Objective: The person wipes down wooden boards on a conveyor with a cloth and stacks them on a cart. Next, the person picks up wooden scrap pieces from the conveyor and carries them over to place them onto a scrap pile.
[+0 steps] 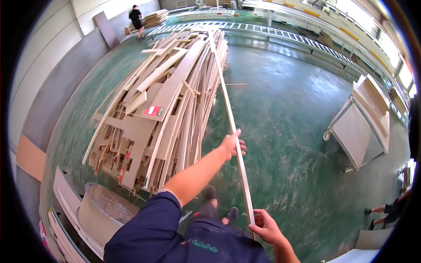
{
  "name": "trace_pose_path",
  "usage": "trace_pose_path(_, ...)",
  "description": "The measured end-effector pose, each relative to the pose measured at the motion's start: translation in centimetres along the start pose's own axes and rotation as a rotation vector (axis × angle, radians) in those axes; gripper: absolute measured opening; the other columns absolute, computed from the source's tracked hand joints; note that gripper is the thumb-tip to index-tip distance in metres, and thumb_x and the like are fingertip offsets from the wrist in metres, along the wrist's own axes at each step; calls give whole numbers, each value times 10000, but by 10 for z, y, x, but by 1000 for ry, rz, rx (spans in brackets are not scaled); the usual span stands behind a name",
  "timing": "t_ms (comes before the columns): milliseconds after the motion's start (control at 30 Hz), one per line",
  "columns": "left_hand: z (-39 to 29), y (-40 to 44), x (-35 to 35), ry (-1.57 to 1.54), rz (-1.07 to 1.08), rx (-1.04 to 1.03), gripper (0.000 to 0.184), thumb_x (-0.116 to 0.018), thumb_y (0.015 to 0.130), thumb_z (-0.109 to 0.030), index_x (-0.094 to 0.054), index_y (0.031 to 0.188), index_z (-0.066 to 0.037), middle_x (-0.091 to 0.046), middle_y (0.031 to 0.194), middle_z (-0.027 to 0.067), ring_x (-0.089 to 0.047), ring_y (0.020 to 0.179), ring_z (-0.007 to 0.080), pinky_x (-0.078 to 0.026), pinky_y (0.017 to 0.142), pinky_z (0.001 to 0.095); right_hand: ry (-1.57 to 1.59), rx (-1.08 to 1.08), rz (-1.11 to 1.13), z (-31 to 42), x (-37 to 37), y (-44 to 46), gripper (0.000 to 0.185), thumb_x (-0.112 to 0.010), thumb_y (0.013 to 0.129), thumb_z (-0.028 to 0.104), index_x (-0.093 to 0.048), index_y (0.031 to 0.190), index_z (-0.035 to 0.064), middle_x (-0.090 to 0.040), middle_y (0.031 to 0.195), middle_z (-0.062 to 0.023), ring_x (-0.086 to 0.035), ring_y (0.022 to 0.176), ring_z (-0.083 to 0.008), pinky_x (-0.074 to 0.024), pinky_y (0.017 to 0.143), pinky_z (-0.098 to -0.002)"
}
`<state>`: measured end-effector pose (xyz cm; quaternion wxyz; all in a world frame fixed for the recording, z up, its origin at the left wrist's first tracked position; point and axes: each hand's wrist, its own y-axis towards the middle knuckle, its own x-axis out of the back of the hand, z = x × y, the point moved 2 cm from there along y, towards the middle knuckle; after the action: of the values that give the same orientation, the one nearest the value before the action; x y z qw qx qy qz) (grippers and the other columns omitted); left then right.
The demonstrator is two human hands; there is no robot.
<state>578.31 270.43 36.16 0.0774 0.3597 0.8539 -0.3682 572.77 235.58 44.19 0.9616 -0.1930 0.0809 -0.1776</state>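
A long, pale, narrow strip [229, 109] runs from near my body out over the right edge of a wood pile. My left hand [231, 145] is closed around it near its middle, the arm stretched forward. Close to my waist, my right hand [266, 227] pinches the near end between thumb and fingers. To the left lies the big pile of boards and strips [175, 96], stacked lengthwise and uneven. One board there carries a red and white label [154, 110]. Whether the strip's far end touches the pile I cannot tell.
A roller conveyor [280, 35] crosses behind the pile. A wheeled cart [351, 127] with boards stands right. Near my left are a round bin [105, 210] and leaning panels [66, 236]. One person [136, 19] is far left; another person's legs [381, 215] show right.
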Motion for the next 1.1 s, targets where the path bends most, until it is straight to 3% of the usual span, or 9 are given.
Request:
trace_pose_path(67,17,-64,-14,66,151,33,512,-533,900,-416,-374,1185,-22,-550,979,172,-608,776,289,-568,598,476,41,-9,30,17,-3,-3,492,-659,795,13,-405,1215,-23,-586,898,-87,-604,780,-123,-502,673,-255)
trace_pose_path(133,25,-123,-23,139,141,13,431,-550,899,-393,-409,1111,-46,-584,874,99,-605,701,211,-540,586,367,88,-30,29,33,-7,-5,499,-662,786,1,-403,1211,-23,-585,899,-85,-601,786,-126,-501,672,-252)
trace_pose_path(367,12,-220,-12,47,162,-159,349,-612,863,-360,-477,1017,-78,-562,815,30,-575,721,136,-488,594,297,178,57,-47,87,-66,-17,463,-649,750,1,-446,1165,-25,-599,913,-85,-585,810,-144,-476,734,-261)
trace_pose_path(533,-17,-272,50,135,71,-328,368,-642,834,-304,-484,1040,-43,-579,814,47,-575,658,145,-496,570,316,163,139,48,103,-152,-12,466,-589,815,63,-435,1247,-18,-588,987,-83,-574,873,-148,-485,706,-264)
trace_pose_path(633,-33,-295,119,254,18,-311,306,-626,838,-245,-515,1021,-26,-595,829,59,-587,668,144,-517,600,306,144,137,294,98,-203,-3,490,-564,855,62,-406,1316,15,-580,1082,-110,-589,861,-162,-490,708,-284)
trace_pose_path(733,-38,-306,199,387,-53,-247,226,-593,845,-188,-535,980,-16,-602,802,66,-588,622,150,-520,563,292,84,131,443,50,-220,10,402,-564,882,102,-466,1264,23,-606,1048,-108,-602,814,-164,-487,717,-288)
trace_pose_path(933,-26,-296,351,789,-451,-112,161,-555,807,-103,-509,925,-3,-575,702,89,-544,488,170,-485,466,308,164,-166,184,-78,-178,-6,302,-575,875,117,-539,1156,12,-631,945,-88,-598,782,-146,-489,709,-266)
trace_pose_path(1000,-19,-291,379,931,-563,-54,253,-525,811,-151,-508,1008,8,-620,814,149,-624,614,262,-513,552,372,140,-232,27,-127,-150,-14,279,-568,874,121,-551,1128,7,-637,930,-103,-605,747,-158,-499,680,-276)
trace_pose_path(1100,14,-253,447,1339,-770,-37,293,-473,840,-218,-513,1056,-24,-627,1004,198,-610,930,355,-488,790,433,61,-358,-218,-214,-100,-40,261,-567,864,110,-557,1103,5,-638,883,-108,-607,673,-170,-500,598,-277)
